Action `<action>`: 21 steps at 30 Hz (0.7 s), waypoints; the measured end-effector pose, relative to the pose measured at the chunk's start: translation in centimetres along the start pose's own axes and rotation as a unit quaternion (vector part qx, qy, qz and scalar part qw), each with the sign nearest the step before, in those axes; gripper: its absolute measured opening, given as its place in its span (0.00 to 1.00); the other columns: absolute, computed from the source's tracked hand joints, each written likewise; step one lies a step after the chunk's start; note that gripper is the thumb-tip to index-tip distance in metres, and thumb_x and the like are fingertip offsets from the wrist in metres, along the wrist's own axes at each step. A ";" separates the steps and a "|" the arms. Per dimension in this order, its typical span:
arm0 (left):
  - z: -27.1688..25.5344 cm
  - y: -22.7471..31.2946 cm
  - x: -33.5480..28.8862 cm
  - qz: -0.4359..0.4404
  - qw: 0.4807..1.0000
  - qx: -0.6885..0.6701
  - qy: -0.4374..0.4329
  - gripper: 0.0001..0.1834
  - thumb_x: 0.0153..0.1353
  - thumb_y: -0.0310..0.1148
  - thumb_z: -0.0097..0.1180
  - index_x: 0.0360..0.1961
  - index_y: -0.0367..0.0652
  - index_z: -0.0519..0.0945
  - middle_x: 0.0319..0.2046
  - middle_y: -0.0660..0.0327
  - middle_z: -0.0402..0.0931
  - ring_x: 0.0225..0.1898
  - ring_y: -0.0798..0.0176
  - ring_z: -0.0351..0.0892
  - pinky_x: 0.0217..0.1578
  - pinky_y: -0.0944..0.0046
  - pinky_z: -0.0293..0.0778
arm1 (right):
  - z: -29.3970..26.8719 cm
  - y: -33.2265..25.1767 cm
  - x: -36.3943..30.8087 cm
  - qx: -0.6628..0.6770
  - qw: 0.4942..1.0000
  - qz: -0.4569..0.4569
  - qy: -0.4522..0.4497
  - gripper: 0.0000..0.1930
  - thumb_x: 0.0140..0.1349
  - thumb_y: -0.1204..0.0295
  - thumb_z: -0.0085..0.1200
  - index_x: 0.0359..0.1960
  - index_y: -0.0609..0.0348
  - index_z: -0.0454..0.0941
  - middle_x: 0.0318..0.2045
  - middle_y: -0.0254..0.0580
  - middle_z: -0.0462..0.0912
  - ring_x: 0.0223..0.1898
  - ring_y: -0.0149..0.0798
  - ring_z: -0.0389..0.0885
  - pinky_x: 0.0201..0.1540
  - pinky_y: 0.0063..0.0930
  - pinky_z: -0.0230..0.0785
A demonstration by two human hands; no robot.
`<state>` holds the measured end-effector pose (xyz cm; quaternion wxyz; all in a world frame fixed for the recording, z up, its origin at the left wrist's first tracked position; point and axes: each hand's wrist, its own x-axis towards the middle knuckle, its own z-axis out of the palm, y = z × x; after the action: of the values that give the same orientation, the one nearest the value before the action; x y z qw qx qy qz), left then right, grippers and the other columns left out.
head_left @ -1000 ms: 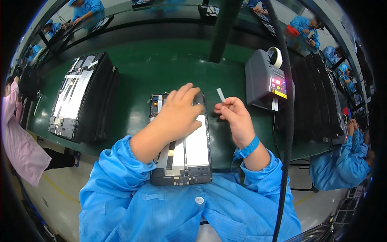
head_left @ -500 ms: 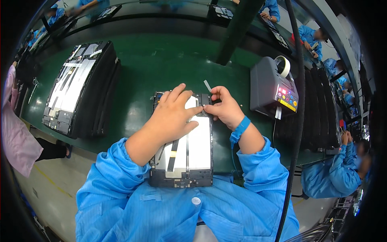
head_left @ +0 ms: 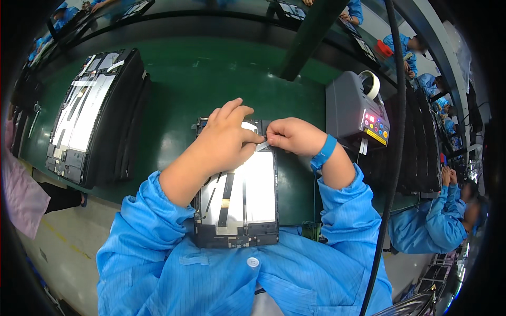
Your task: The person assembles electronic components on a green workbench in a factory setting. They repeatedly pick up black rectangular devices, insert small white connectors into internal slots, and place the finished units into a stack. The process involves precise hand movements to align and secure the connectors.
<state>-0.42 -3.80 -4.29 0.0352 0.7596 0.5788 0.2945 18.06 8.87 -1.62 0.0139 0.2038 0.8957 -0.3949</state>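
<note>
An opened tablet [head_left: 262,184] with a silvery battery area and black frame lies upright before me, its lower end against my blue smock. Across its upper part rests my left hand [head_left: 224,139], fingers stretched out, the index fingertip at a short pale strip of tape [head_left: 263,146]. Pinched between thumb and fingers of my right hand [head_left: 295,136] is the end of that strip, which lies low over the tablet's upper right. A blue band circles my right wrist. My left palm covers much of the tablet's upper left.
A grey tape dispenser [head_left: 342,113] with a tape roll stands right on the green table [head_left: 174,95]. Stacked tablets [head_left: 87,116] stand left; a dark stack [head_left: 416,142] lies beyond the dispenser. A black cable [head_left: 396,137] hangs at right. Other people work around.
My right hand has turned and brought the strip of tape down onto the tablet, beside my left index finger. Before, the strip stuck up from the right fingers. My left hand has barely moved.
</note>
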 end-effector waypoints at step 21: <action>0.2 -0.2 1.6 0.012 1.000 -0.008 0.010 0.04 0.44 0.34 0.65 0.24 0.53 0.87 0.51 0.61 0.74 0.64 0.47 0.58 0.59 0.45 0.56 | -0.6 -0.1 0.5 0.065 0.996 0.043 -0.051 0.08 0.66 0.70 0.49 0.30 0.62 0.72 0.25 0.36 0.75 0.25 0.29 0.78 0.29 0.23 0.70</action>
<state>-0.22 -2.21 -3.86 0.0322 0.7633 0.5675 0.3070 17.65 9.41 -1.22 0.0631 0.2221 0.8568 -0.4610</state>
